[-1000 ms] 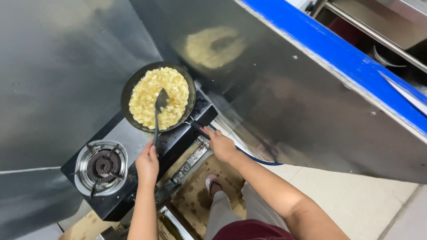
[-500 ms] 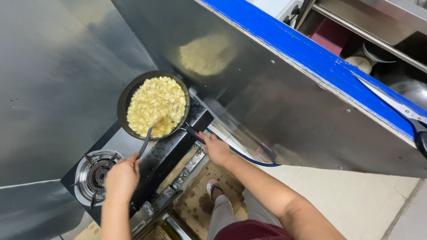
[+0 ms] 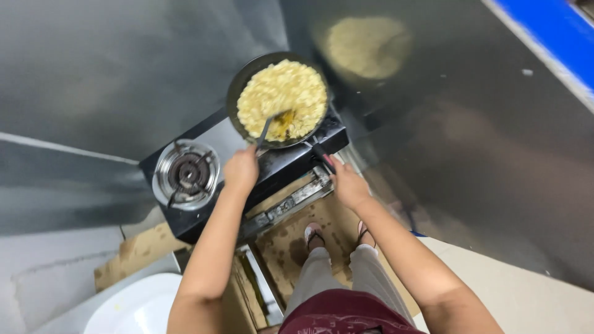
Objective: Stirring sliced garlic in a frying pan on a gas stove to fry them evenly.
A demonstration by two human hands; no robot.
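Left hand (image 3: 241, 170) grips thin spatula (image 3: 267, 128) in lumpy yellow food (image 3: 283, 99); right hand (image 3: 348, 185) seemingly grasps round dark pan's (image 3: 234, 93) handle (image 3: 323, 156).

A round dark pan (image 3: 238, 93), full of pale yellow food (image 3: 291, 89), sits upper centre; a spatula (image 3: 266, 130) digs into it.

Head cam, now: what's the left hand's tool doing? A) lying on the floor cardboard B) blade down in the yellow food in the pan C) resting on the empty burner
B: the left hand holds a spatula with its blade in the food in the pan; the right hand grips the pan handle.
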